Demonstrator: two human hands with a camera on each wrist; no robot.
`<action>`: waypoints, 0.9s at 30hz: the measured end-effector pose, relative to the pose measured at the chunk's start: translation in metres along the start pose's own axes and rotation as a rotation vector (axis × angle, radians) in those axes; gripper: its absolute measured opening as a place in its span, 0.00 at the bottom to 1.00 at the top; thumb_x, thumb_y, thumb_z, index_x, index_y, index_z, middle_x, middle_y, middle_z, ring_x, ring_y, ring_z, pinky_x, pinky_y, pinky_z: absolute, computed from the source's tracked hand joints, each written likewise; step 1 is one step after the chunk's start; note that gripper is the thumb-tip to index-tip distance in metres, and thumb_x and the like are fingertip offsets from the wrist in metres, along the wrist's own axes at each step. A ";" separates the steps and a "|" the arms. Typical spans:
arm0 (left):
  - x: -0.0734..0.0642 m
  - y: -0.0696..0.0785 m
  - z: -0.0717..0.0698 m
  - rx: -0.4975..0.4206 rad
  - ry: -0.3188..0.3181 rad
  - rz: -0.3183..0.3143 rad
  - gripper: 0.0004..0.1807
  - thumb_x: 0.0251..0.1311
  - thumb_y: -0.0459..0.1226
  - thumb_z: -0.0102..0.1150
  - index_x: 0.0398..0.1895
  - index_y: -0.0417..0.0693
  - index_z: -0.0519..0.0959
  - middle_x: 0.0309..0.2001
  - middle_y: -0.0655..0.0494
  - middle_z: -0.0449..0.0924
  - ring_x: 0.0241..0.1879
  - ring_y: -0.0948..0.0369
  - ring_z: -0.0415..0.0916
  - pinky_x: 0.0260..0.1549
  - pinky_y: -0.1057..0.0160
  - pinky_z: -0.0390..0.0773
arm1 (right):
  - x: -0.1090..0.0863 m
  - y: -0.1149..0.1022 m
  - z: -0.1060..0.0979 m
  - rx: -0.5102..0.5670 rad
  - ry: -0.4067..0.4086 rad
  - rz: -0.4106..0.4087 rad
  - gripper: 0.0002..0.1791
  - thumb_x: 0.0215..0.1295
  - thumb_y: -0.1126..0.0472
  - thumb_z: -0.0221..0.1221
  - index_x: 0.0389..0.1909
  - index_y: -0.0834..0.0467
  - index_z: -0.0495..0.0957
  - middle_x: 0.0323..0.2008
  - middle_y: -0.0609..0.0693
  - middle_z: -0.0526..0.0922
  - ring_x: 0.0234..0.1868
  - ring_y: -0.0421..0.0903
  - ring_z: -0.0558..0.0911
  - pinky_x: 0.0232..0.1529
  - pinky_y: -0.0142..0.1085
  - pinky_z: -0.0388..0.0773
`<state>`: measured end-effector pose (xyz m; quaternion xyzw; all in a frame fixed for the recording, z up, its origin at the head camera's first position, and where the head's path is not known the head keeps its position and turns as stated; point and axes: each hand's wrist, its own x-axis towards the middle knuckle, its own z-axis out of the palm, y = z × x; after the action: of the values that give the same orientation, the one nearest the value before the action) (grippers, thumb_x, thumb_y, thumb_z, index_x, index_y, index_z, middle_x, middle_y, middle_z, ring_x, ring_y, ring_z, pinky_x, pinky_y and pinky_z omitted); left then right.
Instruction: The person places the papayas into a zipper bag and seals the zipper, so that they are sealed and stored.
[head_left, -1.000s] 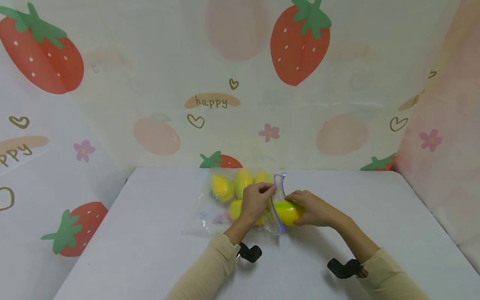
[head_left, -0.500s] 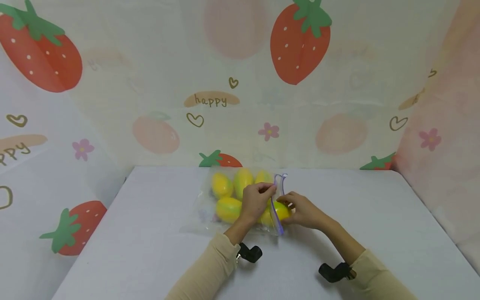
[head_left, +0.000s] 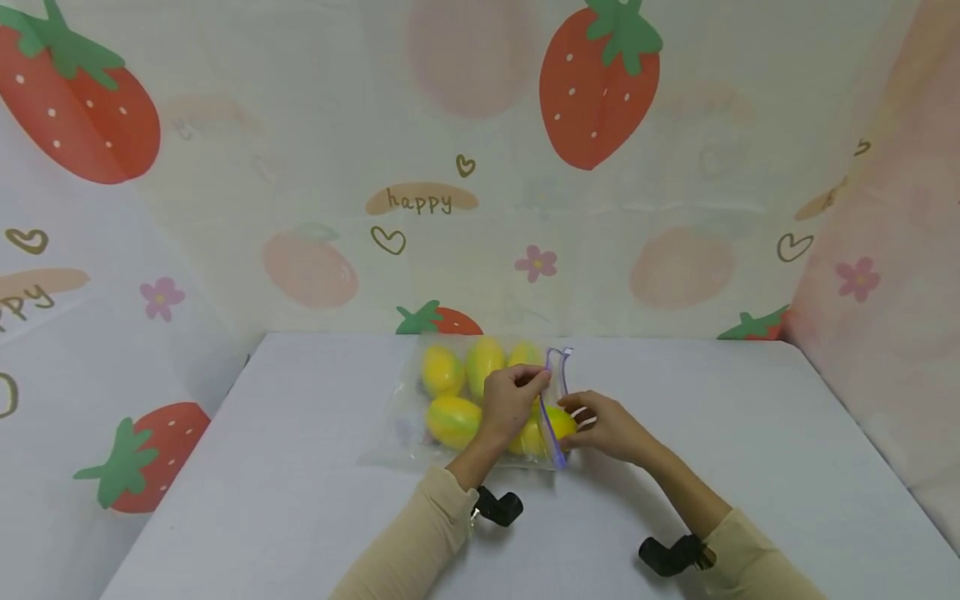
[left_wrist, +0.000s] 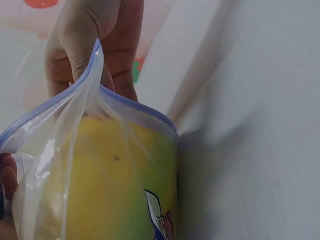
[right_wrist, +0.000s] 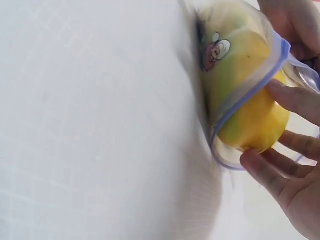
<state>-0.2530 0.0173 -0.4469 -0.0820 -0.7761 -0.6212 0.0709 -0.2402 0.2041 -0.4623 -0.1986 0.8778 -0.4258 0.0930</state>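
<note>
A clear zip bag (head_left: 401,417) with a purple zip edge lies on the table, its mouth facing right. Several yellow-green mangoes (head_left: 453,421) are inside it. My left hand (head_left: 512,408) pinches the bag's rim at the mouth. At the opening, my right hand (head_left: 611,429) holds the end of another mango (right_wrist: 262,122), with thumb and fingers on different sides of it. Most of that mango is inside the bag; its end sticks out past the zip in the right wrist view. The left forearm and hand hide part of the bag.
The white table (head_left: 300,517) reaches to a back curtain (head_left: 330,150) printed with strawberries, hearts and flowers. Similar printed sheets hang at both sides. Black wrist cameras (head_left: 498,506) sit below the cuffs.
My right hand has moved left, and the mango it holds has slid further into the bag. A mango inside has shifted left. The left hand has stayed on the rim.
</note>
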 end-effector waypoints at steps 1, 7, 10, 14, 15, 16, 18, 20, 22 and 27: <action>0.000 0.000 0.000 -0.002 0.000 -0.002 0.12 0.62 0.42 0.63 0.38 0.42 0.87 0.32 0.50 0.86 0.29 0.65 0.73 0.28 0.74 0.74 | 0.000 0.000 0.001 0.023 -0.001 0.005 0.32 0.52 0.58 0.72 0.56 0.67 0.75 0.53 0.64 0.79 0.49 0.55 0.82 0.49 0.46 0.81; 0.001 0.000 0.000 -0.006 0.009 0.007 0.12 0.62 0.42 0.63 0.37 0.42 0.87 0.32 0.50 0.86 0.29 0.66 0.74 0.28 0.74 0.74 | 0.000 0.000 0.006 0.140 0.020 0.035 0.25 0.55 0.60 0.69 0.53 0.67 0.77 0.51 0.63 0.82 0.50 0.55 0.82 0.52 0.45 0.80; 0.001 0.000 0.000 -0.008 0.017 0.009 0.12 0.61 0.41 0.63 0.36 0.41 0.87 0.31 0.49 0.86 0.28 0.67 0.74 0.28 0.74 0.74 | 0.001 0.000 0.011 0.169 0.044 0.042 0.23 0.55 0.62 0.68 0.50 0.67 0.78 0.49 0.62 0.83 0.48 0.53 0.82 0.50 0.41 0.80; 0.001 0.001 0.001 -0.012 0.027 0.018 0.11 0.61 0.40 0.64 0.36 0.40 0.87 0.31 0.48 0.86 0.28 0.68 0.74 0.27 0.73 0.74 | 0.003 -0.003 0.018 0.193 0.045 0.014 0.19 0.57 0.65 0.65 0.48 0.69 0.77 0.46 0.63 0.83 0.48 0.53 0.82 0.49 0.39 0.80; 0.001 0.001 0.001 -0.013 0.029 0.018 0.11 0.61 0.40 0.64 0.35 0.40 0.87 0.31 0.48 0.86 0.28 0.68 0.74 0.27 0.73 0.74 | 0.003 -0.004 0.020 0.196 0.041 0.005 0.18 0.58 0.65 0.64 0.48 0.69 0.77 0.46 0.63 0.83 0.48 0.54 0.82 0.50 0.41 0.80; 0.001 0.001 0.001 -0.011 0.029 0.016 0.11 0.61 0.40 0.64 0.35 0.40 0.87 0.31 0.48 0.86 0.28 0.68 0.73 0.27 0.74 0.73 | 0.004 -0.004 0.021 0.193 0.040 -0.001 0.17 0.59 0.65 0.63 0.49 0.69 0.78 0.46 0.62 0.83 0.49 0.54 0.82 0.51 0.42 0.80; 0.000 0.000 0.001 -0.006 0.028 0.008 0.11 0.61 0.41 0.64 0.35 0.41 0.87 0.31 0.49 0.86 0.27 0.68 0.72 0.26 0.73 0.73 | 0.004 -0.004 0.022 0.191 0.039 -0.014 0.16 0.62 0.65 0.61 0.49 0.68 0.79 0.47 0.62 0.84 0.51 0.56 0.82 0.53 0.44 0.80; 0.000 0.000 0.002 -0.003 0.024 -0.002 0.11 0.61 0.41 0.64 0.36 0.41 0.87 0.31 0.50 0.86 0.28 0.68 0.72 0.26 0.74 0.73 | 0.004 -0.003 0.022 0.188 0.045 -0.008 0.15 0.64 0.64 0.60 0.49 0.66 0.80 0.47 0.60 0.85 0.52 0.55 0.82 0.54 0.43 0.79; -0.001 0.000 0.002 -0.002 0.020 -0.005 0.11 0.61 0.41 0.63 0.36 0.41 0.87 0.31 0.50 0.86 0.28 0.67 0.73 0.27 0.73 0.73 | 0.003 -0.001 0.021 0.186 0.053 0.004 0.14 0.65 0.62 0.60 0.48 0.64 0.81 0.47 0.58 0.85 0.51 0.52 0.82 0.52 0.40 0.79; -0.002 -0.001 0.002 0.003 0.014 -0.004 0.10 0.61 0.40 0.63 0.35 0.41 0.87 0.31 0.49 0.86 0.28 0.66 0.73 0.26 0.73 0.72 | 0.002 0.001 0.018 0.196 0.062 0.029 0.14 0.64 0.59 0.62 0.47 0.61 0.82 0.45 0.56 0.86 0.46 0.45 0.80 0.44 0.33 0.77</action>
<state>-0.2514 0.0192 -0.4483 -0.0759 -0.7765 -0.6209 0.0754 -0.2361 0.1913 -0.4738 -0.1627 0.8373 -0.5140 0.0908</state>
